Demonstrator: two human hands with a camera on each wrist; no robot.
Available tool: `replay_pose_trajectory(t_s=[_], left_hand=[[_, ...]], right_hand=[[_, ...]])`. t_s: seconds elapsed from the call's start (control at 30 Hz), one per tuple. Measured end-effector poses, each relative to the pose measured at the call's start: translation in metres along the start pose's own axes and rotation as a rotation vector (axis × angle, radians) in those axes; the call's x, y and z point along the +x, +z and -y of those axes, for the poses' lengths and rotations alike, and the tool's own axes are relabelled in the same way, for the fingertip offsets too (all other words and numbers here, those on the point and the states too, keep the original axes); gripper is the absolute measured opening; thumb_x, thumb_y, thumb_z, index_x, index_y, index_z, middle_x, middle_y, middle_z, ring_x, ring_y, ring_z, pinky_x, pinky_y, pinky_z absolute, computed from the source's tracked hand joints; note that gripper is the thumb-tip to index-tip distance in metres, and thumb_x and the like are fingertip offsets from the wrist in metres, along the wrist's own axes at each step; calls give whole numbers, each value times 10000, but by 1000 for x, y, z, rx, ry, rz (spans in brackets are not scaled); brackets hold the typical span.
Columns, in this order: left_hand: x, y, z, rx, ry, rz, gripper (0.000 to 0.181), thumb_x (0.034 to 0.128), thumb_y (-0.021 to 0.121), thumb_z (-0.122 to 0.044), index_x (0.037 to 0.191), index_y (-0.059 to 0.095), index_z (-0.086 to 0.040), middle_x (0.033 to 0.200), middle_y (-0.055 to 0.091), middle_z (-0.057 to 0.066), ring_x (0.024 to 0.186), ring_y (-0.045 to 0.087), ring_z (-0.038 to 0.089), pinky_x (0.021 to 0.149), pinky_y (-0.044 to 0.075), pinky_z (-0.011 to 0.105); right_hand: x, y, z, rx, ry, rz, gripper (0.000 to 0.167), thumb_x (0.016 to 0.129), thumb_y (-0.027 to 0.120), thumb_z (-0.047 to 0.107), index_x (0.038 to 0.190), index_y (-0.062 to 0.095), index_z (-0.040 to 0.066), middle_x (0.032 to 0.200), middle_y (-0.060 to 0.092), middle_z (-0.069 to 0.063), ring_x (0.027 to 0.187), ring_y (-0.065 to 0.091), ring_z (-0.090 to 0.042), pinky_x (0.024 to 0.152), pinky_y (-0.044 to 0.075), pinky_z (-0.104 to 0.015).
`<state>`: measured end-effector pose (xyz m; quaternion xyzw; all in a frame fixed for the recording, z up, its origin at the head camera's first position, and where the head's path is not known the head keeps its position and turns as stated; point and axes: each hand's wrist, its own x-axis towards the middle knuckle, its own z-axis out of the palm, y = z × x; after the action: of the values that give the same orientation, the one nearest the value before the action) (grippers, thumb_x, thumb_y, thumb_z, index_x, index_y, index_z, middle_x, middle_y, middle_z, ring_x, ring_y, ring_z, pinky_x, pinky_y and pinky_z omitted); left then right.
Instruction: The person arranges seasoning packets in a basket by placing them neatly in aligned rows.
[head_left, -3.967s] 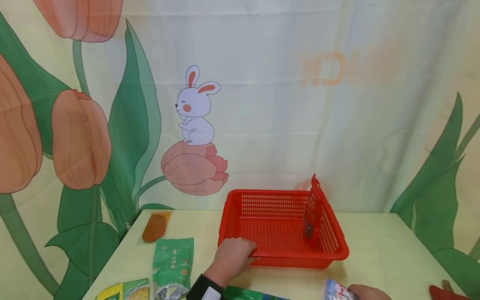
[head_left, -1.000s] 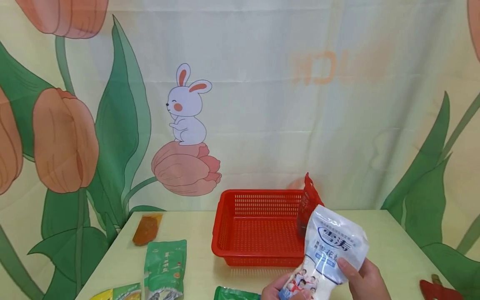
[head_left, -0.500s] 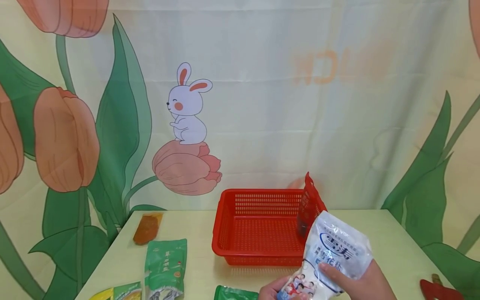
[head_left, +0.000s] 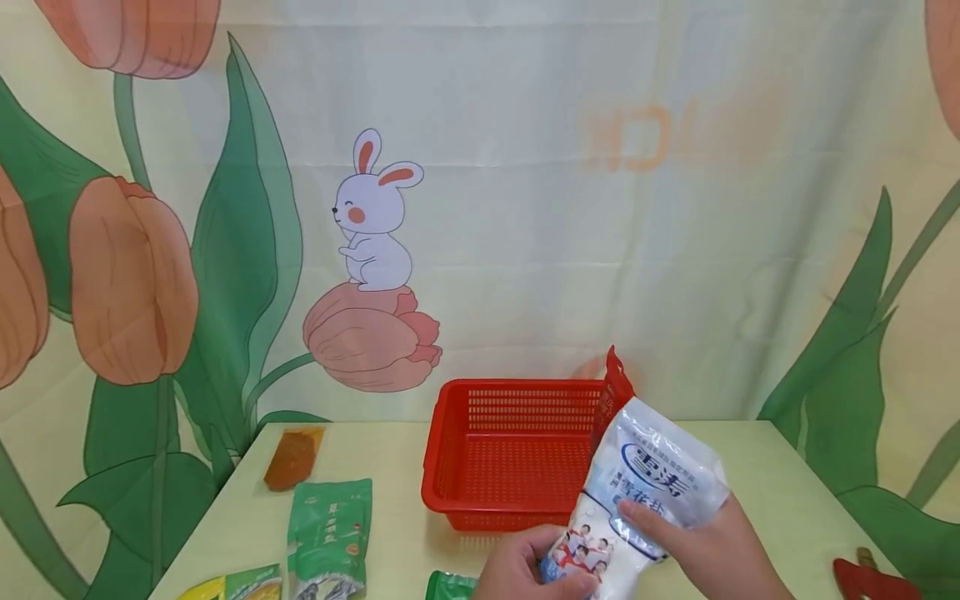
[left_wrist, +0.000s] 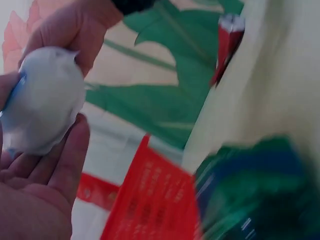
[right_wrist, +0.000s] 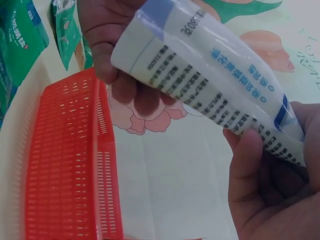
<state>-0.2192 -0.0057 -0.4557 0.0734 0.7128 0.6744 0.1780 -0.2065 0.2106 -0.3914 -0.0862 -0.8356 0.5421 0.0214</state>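
A white-and-blue bag of salt is held up at a tilt before the basket's right front corner. My left hand grips its lower end, thumb across the printed front. Higher up, my right hand holds the side, its thumb lying on the front. In the left wrist view the rounded white end of the bag rests against the left fingers. The right wrist view shows the printed back of the bag between both hands. The right hand's far fingers are hidden behind the bag in the head view.
A red plastic basket stands at mid-table, with a red packet upright at its right side. To the left lie a green packet, a yellow-green packet and a brown packet. Another green packet lies in front.
Earlier, my left hand was on the basket's front rim and my right hand held the salt bag low. Now both hands hold it raised; over the last half second it shifted slightly left and up.
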Motion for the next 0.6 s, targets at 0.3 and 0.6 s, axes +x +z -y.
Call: replay_pose_trajectory(t_s=[0.3,0.6], left_hand=[[19,-60,-12,320,322,160,456,847,835,-370,1279,717,-280,1180,761,-96,1042,740,87,921,592,280],[48,-104,-21,1110,472,-29,457,847,830,-394,1231,752,-159,1138,776,-18,1022,719,144,931,601,368]], right_hand=[[18,-2,20,-12,-192,2,692,824,861,393,1385,510,190,1262,706,-130,1019,748,-250,752,641,-384],[37,1,29,-16,-266,-25,581,842,849,382,1275,595,90,1161,740,-155,910,766,-229,677,636,-346]])
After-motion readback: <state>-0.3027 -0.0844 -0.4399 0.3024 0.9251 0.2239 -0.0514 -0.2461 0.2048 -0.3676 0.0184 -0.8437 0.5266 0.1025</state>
